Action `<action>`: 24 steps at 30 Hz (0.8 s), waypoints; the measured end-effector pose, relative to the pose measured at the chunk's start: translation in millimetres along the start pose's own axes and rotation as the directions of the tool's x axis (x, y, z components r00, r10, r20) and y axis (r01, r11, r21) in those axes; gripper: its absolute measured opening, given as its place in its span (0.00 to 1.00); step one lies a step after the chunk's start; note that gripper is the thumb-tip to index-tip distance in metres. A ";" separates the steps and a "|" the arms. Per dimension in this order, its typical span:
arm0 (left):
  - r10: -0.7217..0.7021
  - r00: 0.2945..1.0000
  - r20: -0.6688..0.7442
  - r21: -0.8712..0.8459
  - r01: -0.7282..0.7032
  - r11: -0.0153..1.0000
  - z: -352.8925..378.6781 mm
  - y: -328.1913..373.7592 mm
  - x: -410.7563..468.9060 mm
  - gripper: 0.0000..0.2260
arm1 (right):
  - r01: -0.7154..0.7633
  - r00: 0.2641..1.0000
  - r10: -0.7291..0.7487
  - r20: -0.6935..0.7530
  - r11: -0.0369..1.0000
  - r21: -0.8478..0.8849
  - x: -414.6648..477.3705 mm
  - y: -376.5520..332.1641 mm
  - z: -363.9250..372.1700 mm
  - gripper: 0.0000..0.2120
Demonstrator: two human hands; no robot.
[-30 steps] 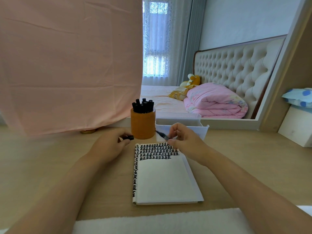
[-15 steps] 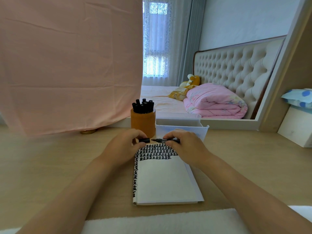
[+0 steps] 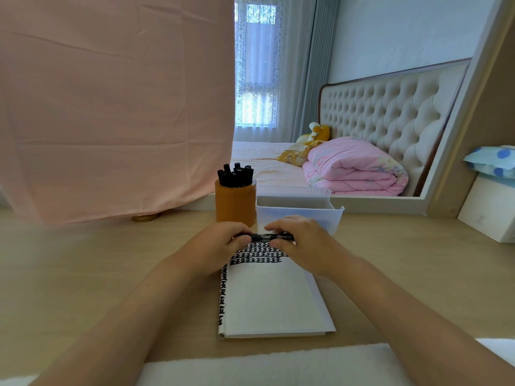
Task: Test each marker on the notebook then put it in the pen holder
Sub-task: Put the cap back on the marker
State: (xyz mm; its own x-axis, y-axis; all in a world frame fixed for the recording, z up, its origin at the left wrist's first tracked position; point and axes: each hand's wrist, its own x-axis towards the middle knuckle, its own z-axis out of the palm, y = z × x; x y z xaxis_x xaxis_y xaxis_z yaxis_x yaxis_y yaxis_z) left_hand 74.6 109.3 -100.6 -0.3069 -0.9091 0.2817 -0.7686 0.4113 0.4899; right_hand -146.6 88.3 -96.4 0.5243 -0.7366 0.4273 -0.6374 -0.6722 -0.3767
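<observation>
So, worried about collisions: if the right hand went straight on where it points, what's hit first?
Probably the left hand, gripping the same marker; depth is unclear. The orange pen holder stands beyond.

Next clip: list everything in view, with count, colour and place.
table: one, light wood, underneath everything
notebook: one, white with black marks, centre
marker: one, black, over notebook's top edge
pen holder: one, orange, behind notebook
stored markers: several, black, in pen holder
bin: one, translucent white, right of pen holder
cloth: one, pink, hanging back left
quilt: one, pink, folded, right background
left hand: one, grips marker's left end
right hand: one, grips marker's barrel
</observation>
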 end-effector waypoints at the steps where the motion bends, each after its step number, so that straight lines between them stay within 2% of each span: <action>1: 0.006 1.000 0.002 0.005 -0.006 1.000 -0.5 1.4 -0.1 0.07 | 0.038 0.999 -0.038 0.012 0.998 -0.047 0.4 1.2 0.8 0.13; 5: 0.036 0.999 -0.014 0.032 -0.036 0.999 -3.7 7.8 0.4 0.08 | 0.085 0.996 -0.085 0.001 0.994 -0.070 0.7 1.7 2.1 0.11; 10: 0.121 0.988 -0.095 0.042 -0.118 0.992 -6.6 10.5 2.0 0.09 | -0.017 1.000 0.016 0.007 0.996 0.086 1.0 -5.2 0.5 0.12; 15: 0.154 0.984 -0.092 0.079 -0.147 0.986 -11.2 10.6 3.8 0.08 | -0.119 0.988 0.090 0.128 0.963 0.241 1.4 -11.0 1.2 0.11; 21: 0.081 0.975 -0.204 -0.105 -0.104 0.989 -6.5 13.4 -0.9 0.07 | -0.195 0.972 0.154 0.175 0.948 0.250 2.9 -18.3 3.0 0.07; 24: 0.055 0.975 -0.217 -0.142 -0.088 0.986 -6.2 17.8 -1.4 0.09 | -0.211 0.974 0.184 0.132 0.950 0.232 3.5 -16.5 2.1 0.06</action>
State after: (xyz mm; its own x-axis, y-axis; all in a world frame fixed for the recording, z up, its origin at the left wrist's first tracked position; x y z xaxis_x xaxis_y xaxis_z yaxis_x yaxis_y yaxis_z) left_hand 64.8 118.3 -87.2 -0.2200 -0.8489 0.4805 -0.6511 0.4946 0.5757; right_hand -133.1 96.7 -90.5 0.4675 -0.8513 0.2384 -0.5850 -0.5001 -0.6385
